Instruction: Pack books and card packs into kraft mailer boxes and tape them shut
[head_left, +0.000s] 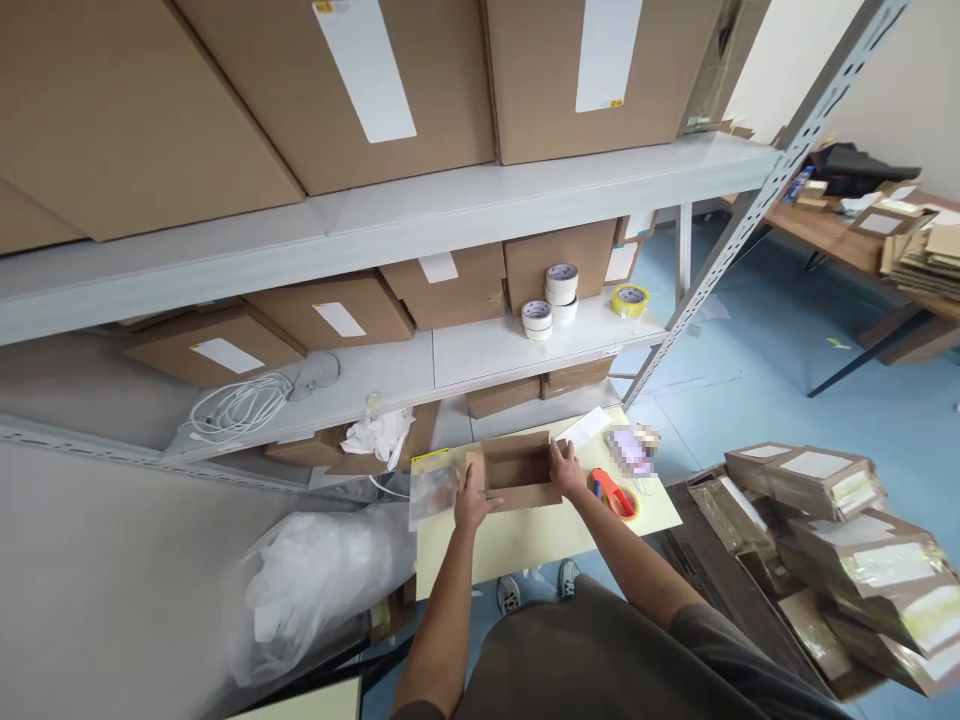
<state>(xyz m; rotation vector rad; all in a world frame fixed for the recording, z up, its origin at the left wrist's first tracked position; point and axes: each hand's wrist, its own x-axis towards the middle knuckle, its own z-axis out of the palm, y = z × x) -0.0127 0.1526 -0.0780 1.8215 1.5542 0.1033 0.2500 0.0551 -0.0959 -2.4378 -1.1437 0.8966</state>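
Left hand [472, 500] and right hand [568, 470] hold an open carton [517, 470] between them

At the left, a coil of white cable [244, 402] lies on the middle level of the gray shelving [375, 385]. Below it sits a large clear plastic bag [322, 575], beside the pale yellow table [517, 550]. A translucent sheet [429, 492] lies at the table's left end, next to the left hand, whose thumb and fingers are spread around the carton's near left corner. The carton rests on the table, its inside facing up. The right hand is clamped on its right end, apart from the left. White paper [589, 427] lies just beyond that hand; a red tape dispenser [615, 493] lies to its right, touching a tape roll [634, 505]. Tape-sealed boxes [862, 560] are heaped at the far right.
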